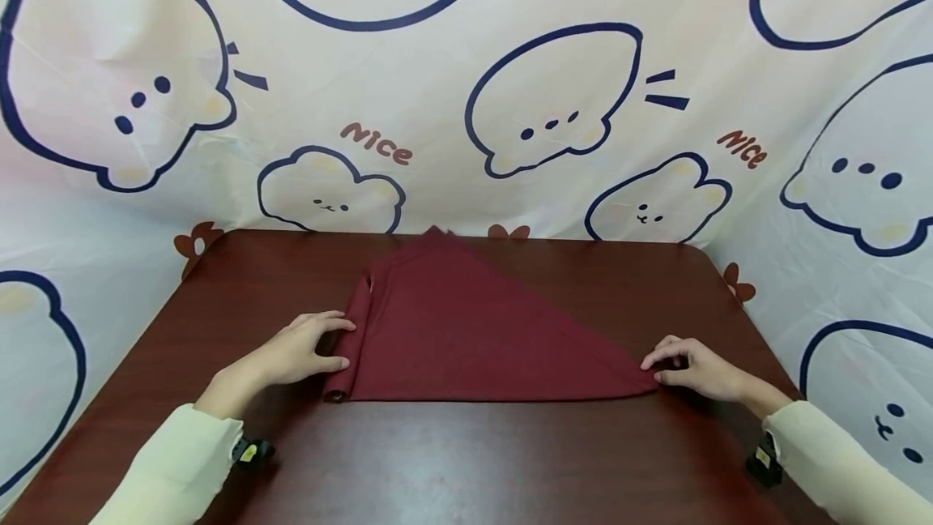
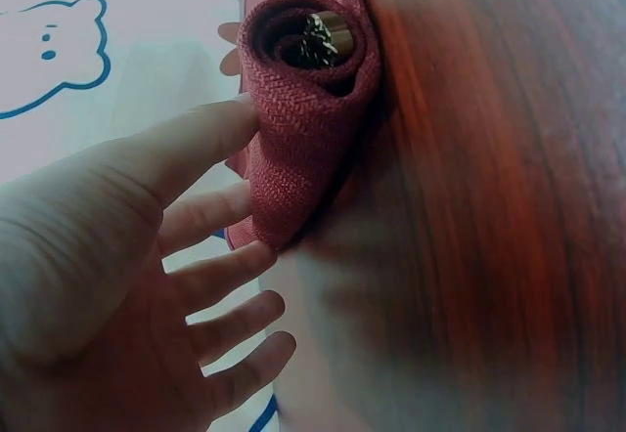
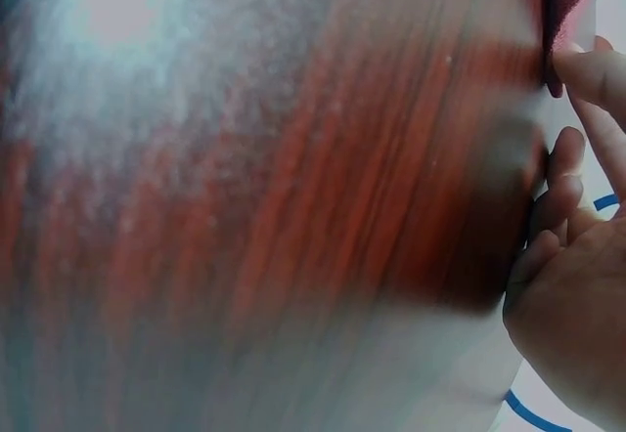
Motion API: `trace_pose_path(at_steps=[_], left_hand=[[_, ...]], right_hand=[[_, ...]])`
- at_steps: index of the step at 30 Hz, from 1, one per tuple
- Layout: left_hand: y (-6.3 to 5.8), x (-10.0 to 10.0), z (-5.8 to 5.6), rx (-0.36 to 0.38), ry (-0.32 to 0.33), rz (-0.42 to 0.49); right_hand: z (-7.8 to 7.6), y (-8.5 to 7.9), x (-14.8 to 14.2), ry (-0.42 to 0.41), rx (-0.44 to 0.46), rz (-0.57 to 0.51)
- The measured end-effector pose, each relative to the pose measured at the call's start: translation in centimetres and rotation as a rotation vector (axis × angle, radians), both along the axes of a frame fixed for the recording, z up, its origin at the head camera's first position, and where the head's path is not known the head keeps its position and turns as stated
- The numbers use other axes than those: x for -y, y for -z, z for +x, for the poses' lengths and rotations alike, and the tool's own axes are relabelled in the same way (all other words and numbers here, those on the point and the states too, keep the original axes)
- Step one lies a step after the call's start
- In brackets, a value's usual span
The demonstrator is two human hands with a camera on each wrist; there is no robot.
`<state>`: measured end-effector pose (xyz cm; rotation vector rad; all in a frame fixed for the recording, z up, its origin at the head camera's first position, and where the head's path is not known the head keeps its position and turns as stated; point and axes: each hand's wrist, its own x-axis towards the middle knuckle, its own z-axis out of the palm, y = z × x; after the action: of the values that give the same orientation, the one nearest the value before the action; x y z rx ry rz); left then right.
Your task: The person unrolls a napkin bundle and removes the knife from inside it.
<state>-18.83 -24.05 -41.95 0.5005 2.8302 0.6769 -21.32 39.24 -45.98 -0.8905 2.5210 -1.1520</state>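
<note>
On the table lies a dark red cloth (image 1: 474, 330), folded to a triangle, its left side wound into a roll (image 1: 358, 330). In the left wrist view the roll's end (image 2: 293, 129) shows a gold-coloured cylindrical thing (image 2: 335, 37) inside the windings; most of it is hidden. My left hand (image 1: 295, 351) touches the roll from the left with the thumb and fingertips, fingers spread and fairly straight. At the cloth's pointed right corner (image 3: 567, 12), my right hand (image 1: 696, 369) pinches the tip with thumb and forefinger; its other fingers are curled.
A dark brown, glossy wooden table (image 1: 466, 460) carries the cloth, whose top point reaches the far edge. Behind and beside it hangs a pale sheet (image 1: 437, 87) with cartoon outlines. Each wrist wears a small black device (image 1: 764, 460) near a pale sleeve (image 1: 838, 452).
</note>
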Motion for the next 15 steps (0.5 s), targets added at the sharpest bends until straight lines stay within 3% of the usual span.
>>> trace_pose_path(at_steps=[15], left_hand=[[0.24,0.35,-0.27,0.002,0.040,0.061]], right_hand=[[-0.01,0.16,0.03,-0.018,-0.010,-0.012]])
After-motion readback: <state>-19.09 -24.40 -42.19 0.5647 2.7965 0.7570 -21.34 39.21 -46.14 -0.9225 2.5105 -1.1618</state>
